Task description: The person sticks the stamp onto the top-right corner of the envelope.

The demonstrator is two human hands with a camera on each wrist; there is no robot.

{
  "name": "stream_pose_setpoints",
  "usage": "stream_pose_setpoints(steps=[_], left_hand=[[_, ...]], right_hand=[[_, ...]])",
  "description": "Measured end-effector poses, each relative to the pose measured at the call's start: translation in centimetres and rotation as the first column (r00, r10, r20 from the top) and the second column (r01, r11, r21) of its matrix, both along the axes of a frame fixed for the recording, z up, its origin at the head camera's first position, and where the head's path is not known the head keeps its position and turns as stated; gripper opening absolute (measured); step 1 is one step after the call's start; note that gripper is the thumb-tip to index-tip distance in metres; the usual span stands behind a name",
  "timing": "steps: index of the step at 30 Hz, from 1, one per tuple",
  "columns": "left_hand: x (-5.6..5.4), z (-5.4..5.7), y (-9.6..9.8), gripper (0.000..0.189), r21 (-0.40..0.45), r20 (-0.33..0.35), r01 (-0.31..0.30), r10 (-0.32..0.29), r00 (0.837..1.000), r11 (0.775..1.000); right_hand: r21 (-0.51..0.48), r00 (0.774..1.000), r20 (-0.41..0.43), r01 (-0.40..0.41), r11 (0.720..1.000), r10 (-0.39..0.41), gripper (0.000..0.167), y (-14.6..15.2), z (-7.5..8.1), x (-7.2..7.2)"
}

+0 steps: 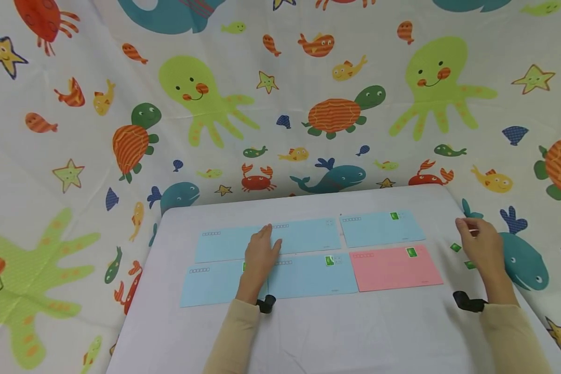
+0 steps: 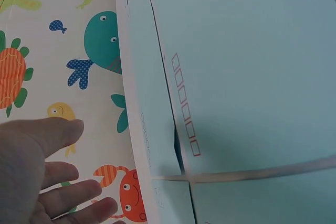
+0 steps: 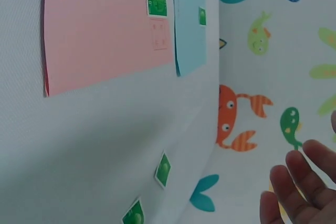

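Several envelopes lie in two rows on a white table. The back row has a left blue envelope (image 1: 222, 248), a middle blue one (image 1: 310, 239) and a right blue one (image 1: 381, 231) bearing a green stamp (image 1: 394, 215). In front lie a left blue envelope (image 1: 215, 290), a middle blue one (image 1: 308, 283) and a pink envelope (image 1: 392, 272). My left hand (image 1: 259, 254) is over the left and middle blue envelopes, fingers extended, partly hiding a green stamp. My right hand (image 1: 482, 241), fingers loosely bent with nothing visible in them, hovers near two loose green stamps (image 1: 455, 247) (image 3: 134, 213).
The white tabletop (image 1: 327, 332) extends in front of the envelopes. Behind it and at both sides hangs a cloth (image 1: 280, 109) printed with sea animals. A black strap (image 1: 469, 302) sits on each wrist.
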State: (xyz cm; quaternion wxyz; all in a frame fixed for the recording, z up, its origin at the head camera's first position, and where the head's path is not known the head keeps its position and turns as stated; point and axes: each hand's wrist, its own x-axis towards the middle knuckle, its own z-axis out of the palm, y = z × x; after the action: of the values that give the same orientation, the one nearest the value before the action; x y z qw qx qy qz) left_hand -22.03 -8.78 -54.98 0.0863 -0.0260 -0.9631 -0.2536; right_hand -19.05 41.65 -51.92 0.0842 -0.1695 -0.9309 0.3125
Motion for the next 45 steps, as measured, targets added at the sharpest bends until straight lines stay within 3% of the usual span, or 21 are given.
stream_pose_setpoints(steps=[16,24,31,38,45], left_hand=[[0.1,-1.7,-1.9,0.048,-0.032,0.027,-0.037,0.038,0.999,0.999],[0.1,-2.3,-2.1,0.046,-0.04,0.018,-0.016,0.017,1.0,0.999],[0.5,-2.7,-2.0,0.042,-0.042,0.05,0.005,-0.003,0.999,0.999],[0.5,-3.1,-1.7,0.04,-0.07,0.088,0.002,0.004,0.996,0.998],[0.5,-3.6,-1.4,0.037,-0.099,0.071,0.0,0.007,0.997,0.995]], right_hand=[[-0.059,0.994,0.108,0.039,0.997,-0.032,0.069,1.8,-1.4,0.7],[-0.056,0.99,0.117,0.082,0.995,-0.075,0.068,2.2,-2.5,1.2],[-0.033,0.99,0.117,0.084,0.996,-0.08,0.06,2.6,-3.0,1.6],[-0.042,0.983,0.174,0.065,0.997,-0.056,0.059,3.1,-3.4,1.7],[-0.054,0.973,0.224,0.068,0.996,-0.055,0.062,3.5,-4.3,1.4]])
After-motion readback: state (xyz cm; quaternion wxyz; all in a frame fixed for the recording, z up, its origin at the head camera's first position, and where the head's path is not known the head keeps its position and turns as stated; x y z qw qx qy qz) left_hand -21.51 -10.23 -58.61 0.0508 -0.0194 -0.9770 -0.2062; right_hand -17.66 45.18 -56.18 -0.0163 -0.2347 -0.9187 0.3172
